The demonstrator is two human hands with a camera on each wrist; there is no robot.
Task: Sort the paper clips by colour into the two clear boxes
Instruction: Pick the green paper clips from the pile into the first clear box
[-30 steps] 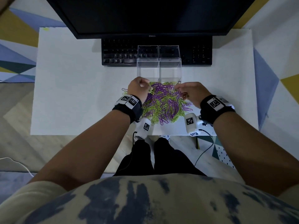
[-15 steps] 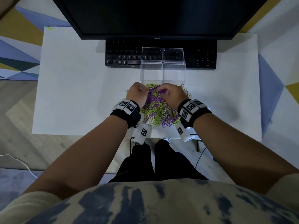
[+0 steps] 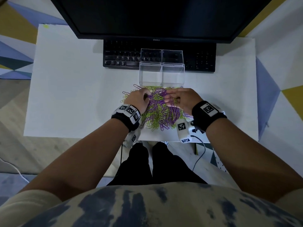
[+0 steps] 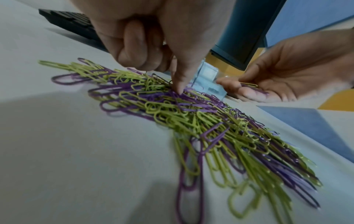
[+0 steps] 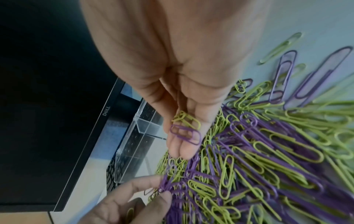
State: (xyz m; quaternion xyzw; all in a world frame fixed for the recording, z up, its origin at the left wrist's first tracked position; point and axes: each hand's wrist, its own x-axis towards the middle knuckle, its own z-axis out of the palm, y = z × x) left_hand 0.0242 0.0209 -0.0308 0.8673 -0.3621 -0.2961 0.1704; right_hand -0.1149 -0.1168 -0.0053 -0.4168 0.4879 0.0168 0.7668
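A heap of purple and green paper clips (image 3: 159, 112) lies on the white table in front of two clear boxes, the left box (image 3: 150, 74) and the right box (image 3: 173, 74). Both stand with lids up and I see no clips inside. My left hand (image 3: 146, 97) is on the heap's far left, fingers curled, pinching purple clips (image 5: 166, 185) between thumb and forefinger. My right hand (image 3: 168, 99) hovers over the heap's far right with its palm turned up. One purple clip (image 5: 185, 134) and one green clip (image 5: 186, 119) lie on its straight fingers, the thumb on the green one.
A black keyboard (image 3: 121, 58) sits right behind the boxes, under a dark monitor (image 3: 155, 17). Stray clips (image 3: 125, 93) lie left of the heap. The white table (image 3: 73, 95) stretches to both sides, and its front edge runs just under my wrists.
My right hand came in from the heap's right edge to its far middle, then turned palm up with two clips on it. My left hand stayed at the far left of the heap.
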